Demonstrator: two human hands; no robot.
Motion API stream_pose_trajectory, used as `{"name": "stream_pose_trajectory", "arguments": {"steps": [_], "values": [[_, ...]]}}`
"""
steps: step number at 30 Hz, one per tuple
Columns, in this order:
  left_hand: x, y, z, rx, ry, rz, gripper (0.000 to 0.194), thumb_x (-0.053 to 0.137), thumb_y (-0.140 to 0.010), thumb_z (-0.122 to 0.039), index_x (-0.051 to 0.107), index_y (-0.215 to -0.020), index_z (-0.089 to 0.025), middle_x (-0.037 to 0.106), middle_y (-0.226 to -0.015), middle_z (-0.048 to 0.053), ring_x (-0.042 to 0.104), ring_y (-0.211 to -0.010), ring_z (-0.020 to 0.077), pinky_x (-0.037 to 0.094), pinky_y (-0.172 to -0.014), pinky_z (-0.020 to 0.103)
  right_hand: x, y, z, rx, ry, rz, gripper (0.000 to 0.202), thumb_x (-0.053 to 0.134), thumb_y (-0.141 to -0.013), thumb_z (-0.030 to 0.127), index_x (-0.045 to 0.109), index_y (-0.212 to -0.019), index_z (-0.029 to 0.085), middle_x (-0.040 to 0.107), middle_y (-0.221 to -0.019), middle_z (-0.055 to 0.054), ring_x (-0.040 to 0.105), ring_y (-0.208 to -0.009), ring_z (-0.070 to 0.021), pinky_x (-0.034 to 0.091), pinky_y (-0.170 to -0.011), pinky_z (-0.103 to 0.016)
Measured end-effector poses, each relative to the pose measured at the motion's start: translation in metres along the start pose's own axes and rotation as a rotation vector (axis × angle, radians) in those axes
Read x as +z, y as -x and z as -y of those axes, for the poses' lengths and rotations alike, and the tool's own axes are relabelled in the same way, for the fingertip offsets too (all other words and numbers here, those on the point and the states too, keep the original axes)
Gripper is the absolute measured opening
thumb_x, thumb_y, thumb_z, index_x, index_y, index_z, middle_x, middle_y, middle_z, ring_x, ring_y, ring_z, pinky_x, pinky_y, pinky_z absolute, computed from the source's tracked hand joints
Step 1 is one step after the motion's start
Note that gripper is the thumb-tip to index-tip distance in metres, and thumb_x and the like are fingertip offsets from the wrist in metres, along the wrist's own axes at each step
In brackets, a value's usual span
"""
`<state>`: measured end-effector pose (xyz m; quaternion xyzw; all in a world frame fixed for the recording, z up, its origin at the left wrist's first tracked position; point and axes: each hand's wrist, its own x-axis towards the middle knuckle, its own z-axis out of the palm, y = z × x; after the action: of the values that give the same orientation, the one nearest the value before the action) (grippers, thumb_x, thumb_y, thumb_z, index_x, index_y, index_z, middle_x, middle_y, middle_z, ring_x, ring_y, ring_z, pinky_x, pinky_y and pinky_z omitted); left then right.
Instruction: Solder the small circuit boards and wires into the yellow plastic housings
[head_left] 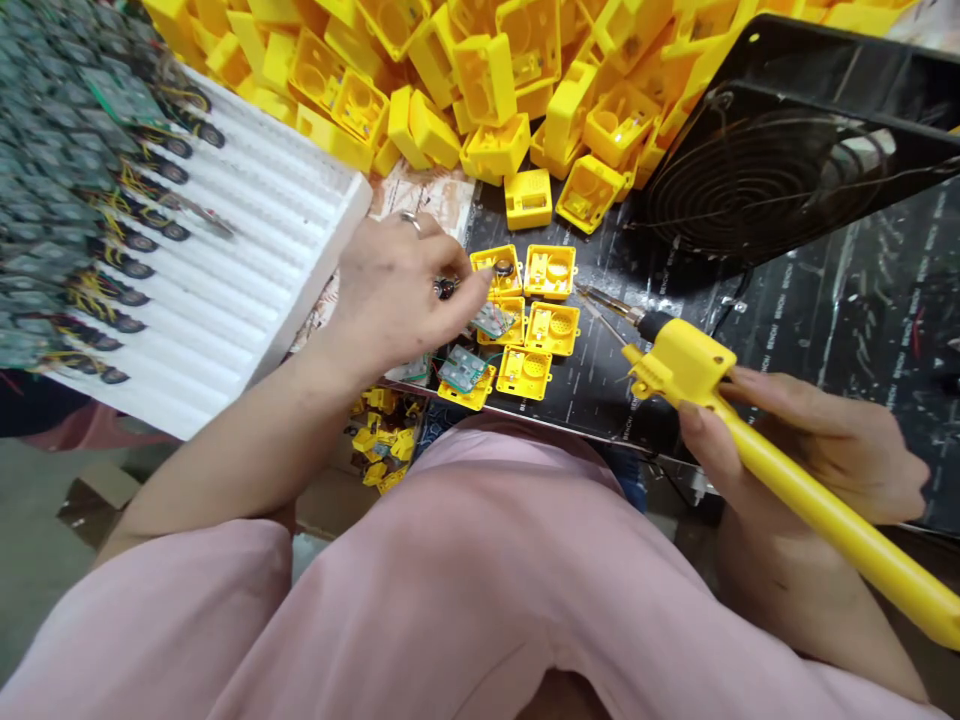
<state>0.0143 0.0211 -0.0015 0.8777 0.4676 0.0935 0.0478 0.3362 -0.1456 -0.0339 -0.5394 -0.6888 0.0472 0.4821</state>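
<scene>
Left hand (401, 290): fingers curled and nearly together, thumb stretched over the far-left housing (483, 259); a black round part (445, 289) showing in the gap between thumb and forefinger; pinched or merely lying behind, impossible to say.
Right hand (817, 440): wrapped firmly around a yellow soldering gun (686, 355), tip aimed left, just beside the housings and apart from them.
Housings: six in three rows on the black bench (600, 385), between both hands; a black round speaker (504, 268) in the far-left one, circuit boards (463, 369) on the middle-left and near-left ones.
Foam tray (262, 240): white, at left, loaded with wired boards, just beside the left forearm.
Hot-tip risk: could scorch a housing rim or a thumb, given a careless swing left.
Wire risk: could snag or tear loose at a joint, given a tug by the left fingers.
Spill risk: could slide toward the work from the far heap of yellow housings (484, 80), given a knock.
Hidden: left fingertips, mostly behind thumb and knuckles; part of the middle-left board, under the thumb.
Cut off: gun handle at the right edge, tray load at the left edge.
Hard to make out: thin wires, solder joints, exact tip shape.
</scene>
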Motion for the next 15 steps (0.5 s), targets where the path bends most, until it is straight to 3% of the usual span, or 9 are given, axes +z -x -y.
{"name": "stream_pose_trajectory", "arguments": {"steps": [4,6,9,11,13,15], "values": [[0.017,-0.001,-0.015,0.049,0.003,0.014,0.031,0.065,-0.105,-0.047,0.081,-0.092,-0.023,0.081,-0.096,0.007,0.073,-0.095,0.0288,0.055,-0.098,0.047,0.001,-0.009,0.003,-0.177,-0.021,-0.114,0.037,0.106,-0.075,0.013,0.084,-0.104,0.023,0.084,-0.076,0.001,0.081,-0.058,-0.0230,0.064,-0.048,-0.023],[0.017,0.000,-0.020,0.092,0.053,0.013,0.029,0.060,-0.107,-0.041,0.082,-0.096,-0.026,0.083,-0.101,0.005,0.075,-0.100,0.0287,0.055,-0.100,0.047,-0.004,-0.008,0.002,-0.136,0.010,-0.082,0.037,0.104,-0.081,0.021,0.086,-0.113,0.024,0.086,-0.080,0.000,0.078,-0.053,-0.0200,0.059,-0.042,-0.021],[0.015,0.003,-0.026,0.160,0.120,0.036,0.029,0.058,-0.108,-0.040,0.083,-0.098,-0.029,0.084,-0.098,0.003,0.076,-0.103,0.0288,0.053,-0.107,0.051,-0.015,-0.004,-0.001,-0.066,0.073,-0.048,0.056,0.105,-0.083,0.030,0.084,-0.135,0.029,0.089,-0.094,-0.003,0.077,-0.052,-0.0197,0.055,-0.037,-0.023],[0.015,0.005,-0.029,0.192,0.135,0.064,0.029,0.058,-0.108,-0.039,0.083,-0.098,-0.030,0.082,-0.089,0.001,0.075,-0.098,0.0283,0.051,-0.111,0.055,-0.019,-0.005,-0.002,-0.129,0.019,0.056,0.060,0.101,-0.088,0.029,0.080,-0.144,0.029,0.089,-0.094,-0.002,0.081,-0.060,-0.0215,0.063,-0.045,-0.024],[0.018,0.005,-0.032,0.201,0.123,0.078,0.030,0.056,-0.108,-0.036,0.083,-0.096,-0.030,0.081,-0.084,0.000,0.075,-0.093,0.0278,0.049,-0.113,0.058,-0.020,-0.008,0.000,-0.218,-0.088,0.178,0.053,0.093,-0.097,0.025,0.076,-0.147,0.025,0.088,-0.089,-0.001,0.085,-0.068,-0.0212,0.072,-0.061,-0.024],[0.022,0.005,-0.034,0.196,0.102,0.080,0.032,0.054,-0.107,-0.034,0.083,-0.095,-0.031,0.080,-0.083,0.000,0.075,-0.093,0.0278,0.047,-0.114,0.059,-0.019,-0.011,0.005,-0.208,-0.130,0.247,0.043,0.085,-0.105,0.024,0.074,-0.146,0.024,0.088,-0.090,-0.002,0.088,-0.076,-0.0212,0.075,-0.073,-0.025]]}}
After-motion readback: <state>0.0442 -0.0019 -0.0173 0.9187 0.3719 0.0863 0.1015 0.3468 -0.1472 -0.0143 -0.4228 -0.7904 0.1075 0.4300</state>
